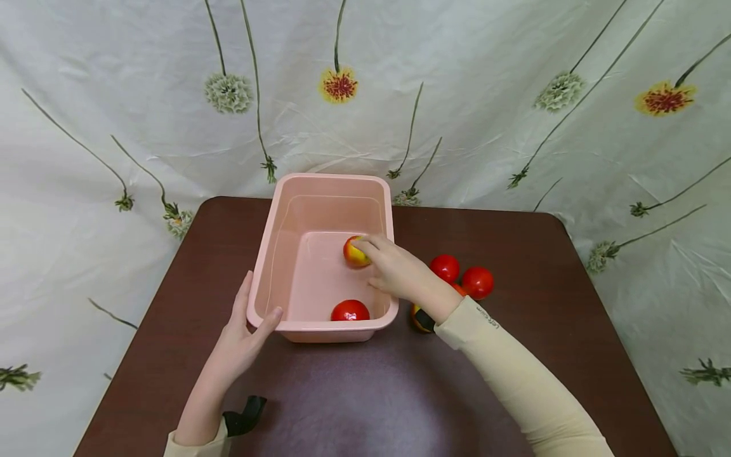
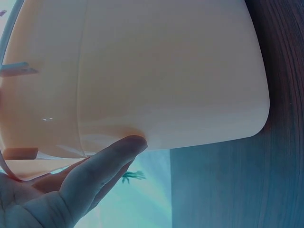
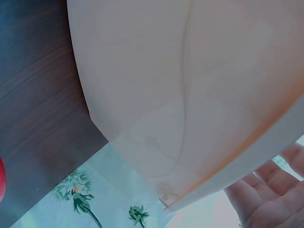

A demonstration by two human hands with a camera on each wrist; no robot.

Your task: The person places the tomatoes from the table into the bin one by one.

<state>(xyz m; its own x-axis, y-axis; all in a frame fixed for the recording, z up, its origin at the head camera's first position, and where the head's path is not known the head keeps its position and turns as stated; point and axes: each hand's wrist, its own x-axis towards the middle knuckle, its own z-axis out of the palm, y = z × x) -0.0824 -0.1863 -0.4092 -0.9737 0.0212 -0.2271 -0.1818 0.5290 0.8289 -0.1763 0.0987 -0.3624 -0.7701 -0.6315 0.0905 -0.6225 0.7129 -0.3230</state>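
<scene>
The likeliest trouble, I judge, starts with the red-and-yellow apple (image 1: 353,254), which sits inside the pink plastic bin (image 1: 328,325), towards its right wall. The right hand (image 1: 396,266) has its fingertips at the apple but its thumb spread well away, so that grip looks apart rather than clamped; with so little round the fruit, a nudge could send it rolling across the smooth bin floor into the shiny red fruit (image 1: 350,310) at the near end and bruise both. The left hand (image 1: 242,339) has its grip clamped on the bin at the near-left corner only, thumb over the rim and fingers outside, so a push from the right hand against the right rim could swing the bin round that one corner on the bare table (image 1: 365,393). The wall looks thin, and a hard squeeze there might flex it. Outside the bin, the cream sleeve (image 1: 514,381) and the black wrist strap (image 1: 424,319) pass over or beside the loose round fruit (image 1: 478,282), some of it partly hidden; if the forearm dips or sweeps back low, it could brush that group and set a piece rolling towards the table's edge, since nothing visible there would stop it
</scene>
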